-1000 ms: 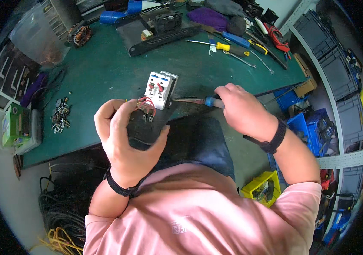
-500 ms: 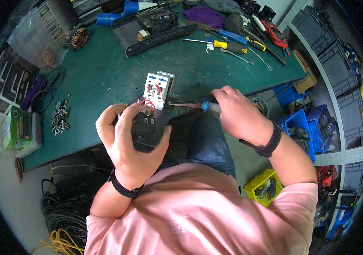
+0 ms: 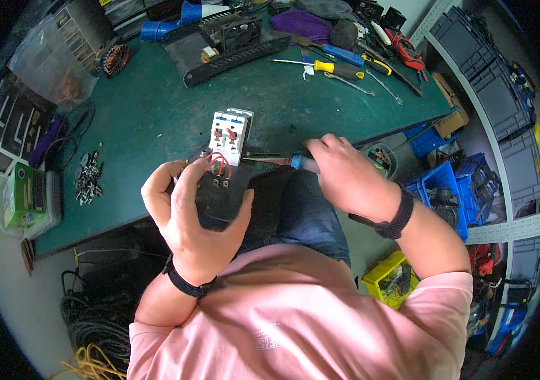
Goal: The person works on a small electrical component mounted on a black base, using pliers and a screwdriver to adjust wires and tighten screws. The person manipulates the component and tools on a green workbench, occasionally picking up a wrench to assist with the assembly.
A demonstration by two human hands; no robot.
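Note:
A white two-pole circuit breaker point(image 3: 228, 134) with red levers stands fixed to a dark panel point(image 3: 238, 185) at the table's front edge. Thin red wires point(image 3: 222, 158) loop from its lower side toward metal terminals below. My left hand point(image 3: 193, 212) grips the panel's left side, its thumb spread to the right; part of its grip is hidden. In my right hand point(image 3: 349, 166) is a screwdriver point(image 3: 298, 162) with a blue and clear handle, held level. Its shaft points left, the tip beside the breaker's lower right corner; whether it touches a screw I cannot tell.
Loose screws point(image 3: 87, 179) lie in a pile on the green table point(image 3: 156, 114). A black metal tray point(image 3: 226, 47) sits at the back. A yellow screwdriver point(image 3: 322, 66) and spanners point(image 3: 350, 83) lie far right. Blue bins point(image 3: 444, 190) and a yellow bin point(image 3: 389, 278) stand right, below table level.
My right hand and the screwdriver have moved slightly left toward the breaker. The whole view has shifted a little; my left hand keeps its hold.

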